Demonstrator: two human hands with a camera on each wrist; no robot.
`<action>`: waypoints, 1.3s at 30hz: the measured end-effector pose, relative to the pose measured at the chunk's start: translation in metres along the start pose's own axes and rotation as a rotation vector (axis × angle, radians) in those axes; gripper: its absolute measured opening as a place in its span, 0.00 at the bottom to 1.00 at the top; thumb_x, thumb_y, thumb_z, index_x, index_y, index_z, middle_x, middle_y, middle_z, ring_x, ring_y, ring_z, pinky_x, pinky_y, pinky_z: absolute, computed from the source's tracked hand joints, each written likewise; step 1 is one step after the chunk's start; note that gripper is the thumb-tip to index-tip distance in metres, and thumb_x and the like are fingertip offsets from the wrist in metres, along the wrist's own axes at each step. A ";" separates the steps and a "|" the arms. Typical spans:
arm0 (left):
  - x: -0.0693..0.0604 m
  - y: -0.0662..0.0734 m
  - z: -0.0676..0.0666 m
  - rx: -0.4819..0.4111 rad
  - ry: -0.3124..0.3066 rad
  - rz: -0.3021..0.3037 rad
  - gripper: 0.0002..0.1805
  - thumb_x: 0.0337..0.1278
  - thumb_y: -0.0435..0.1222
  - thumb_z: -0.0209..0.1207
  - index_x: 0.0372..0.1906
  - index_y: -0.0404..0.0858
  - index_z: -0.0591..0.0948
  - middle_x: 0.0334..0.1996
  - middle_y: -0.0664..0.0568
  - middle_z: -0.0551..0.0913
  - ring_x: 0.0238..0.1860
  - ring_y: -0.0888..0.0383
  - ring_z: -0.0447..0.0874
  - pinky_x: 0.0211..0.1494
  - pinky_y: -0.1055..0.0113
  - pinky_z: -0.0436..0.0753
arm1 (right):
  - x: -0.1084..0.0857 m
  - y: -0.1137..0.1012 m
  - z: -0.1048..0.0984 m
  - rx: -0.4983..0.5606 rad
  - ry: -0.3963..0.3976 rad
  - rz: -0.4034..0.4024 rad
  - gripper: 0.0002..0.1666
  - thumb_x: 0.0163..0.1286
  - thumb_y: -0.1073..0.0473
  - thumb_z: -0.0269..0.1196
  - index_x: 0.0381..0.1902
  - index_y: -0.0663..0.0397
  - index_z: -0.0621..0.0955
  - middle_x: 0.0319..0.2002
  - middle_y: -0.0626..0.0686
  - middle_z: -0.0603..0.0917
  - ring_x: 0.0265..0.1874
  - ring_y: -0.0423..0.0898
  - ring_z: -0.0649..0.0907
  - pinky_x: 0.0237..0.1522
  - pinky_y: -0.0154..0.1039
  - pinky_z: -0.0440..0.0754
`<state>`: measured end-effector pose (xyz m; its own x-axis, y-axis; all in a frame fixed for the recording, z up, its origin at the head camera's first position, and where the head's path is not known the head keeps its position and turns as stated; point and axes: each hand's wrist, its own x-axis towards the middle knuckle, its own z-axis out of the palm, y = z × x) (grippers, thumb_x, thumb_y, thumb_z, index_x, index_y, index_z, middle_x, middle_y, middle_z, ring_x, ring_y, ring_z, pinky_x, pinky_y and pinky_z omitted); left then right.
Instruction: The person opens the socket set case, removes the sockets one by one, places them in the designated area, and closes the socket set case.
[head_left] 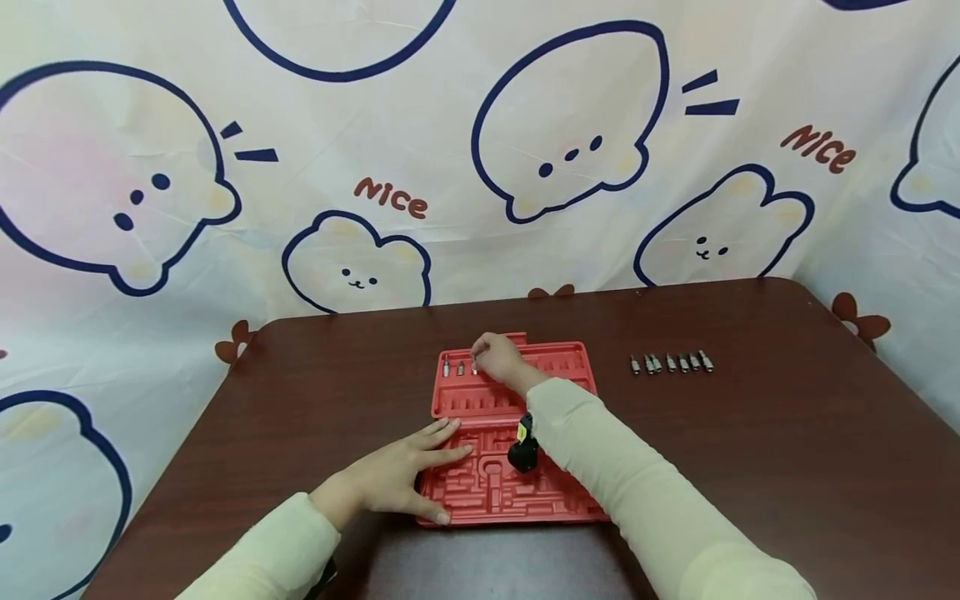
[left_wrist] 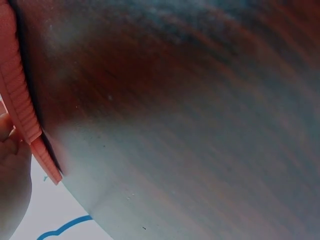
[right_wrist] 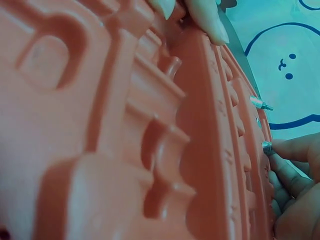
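Observation:
A red plastic tool case (head_left: 491, 487) lies unfolded on the table, its moulded slots facing up. My left hand (head_left: 397, 471) rests on the case's near left part with fingers spread. Over the far half, my right hand (head_left: 498, 360) pinches a small silver socket bit (right_wrist: 267, 146) at the slot row. Two more socket bits stand in slots to its left, the leftmost bit (head_left: 446, 367) and its neighbour (head_left: 461, 367). In the right wrist view, the right fingers (right_wrist: 292, 150) touch the knurled end of the held bit. The left wrist view shows mostly tabletop.
Several loose socket bits (head_left: 683, 363) lie in a row on the dark wooden table (head_left: 750, 442), right of the case. A patterned cloth (head_left: 450, 125) hangs behind the table's far edge. A black wrist camera (head_left: 523, 454) hangs from the right sleeve over the near half.

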<state>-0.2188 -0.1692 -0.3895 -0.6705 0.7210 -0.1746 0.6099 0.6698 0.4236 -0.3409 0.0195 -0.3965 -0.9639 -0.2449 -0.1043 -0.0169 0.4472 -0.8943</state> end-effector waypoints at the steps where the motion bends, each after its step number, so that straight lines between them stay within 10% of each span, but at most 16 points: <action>1: 0.000 0.000 0.000 0.002 -0.001 -0.001 0.44 0.32 0.65 0.56 0.62 0.53 0.62 0.66 0.55 0.48 0.65 0.55 0.40 0.57 0.52 0.58 | 0.000 0.000 0.000 0.011 0.005 -0.001 0.08 0.60 0.70 0.52 0.39 0.63 0.74 0.34 0.54 0.75 0.31 0.47 0.75 0.33 0.38 0.72; 19: 0.000 0.004 0.001 0.140 0.003 0.039 0.45 0.34 0.67 0.51 0.62 0.53 0.61 0.66 0.53 0.49 0.65 0.54 0.41 0.57 0.54 0.59 | -0.005 0.008 -0.008 0.228 0.104 -0.034 0.03 0.62 0.68 0.53 0.33 0.63 0.74 0.29 0.56 0.77 0.28 0.49 0.78 0.29 0.38 0.74; 39: 0.001 0.009 -0.007 0.218 -0.027 0.025 0.45 0.35 0.67 0.52 0.63 0.52 0.60 0.65 0.51 0.50 0.64 0.51 0.45 0.57 0.54 0.59 | -0.043 0.012 -0.066 0.275 0.123 -0.038 0.05 0.62 0.67 0.53 0.36 0.63 0.72 0.33 0.57 0.76 0.39 0.54 0.76 0.43 0.47 0.72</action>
<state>-0.2166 -0.1640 -0.3794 -0.6443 0.7404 -0.1917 0.7050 0.6721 0.2262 -0.3170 0.0917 -0.3742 -0.9892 -0.1436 -0.0298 0.0027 0.1855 -0.9826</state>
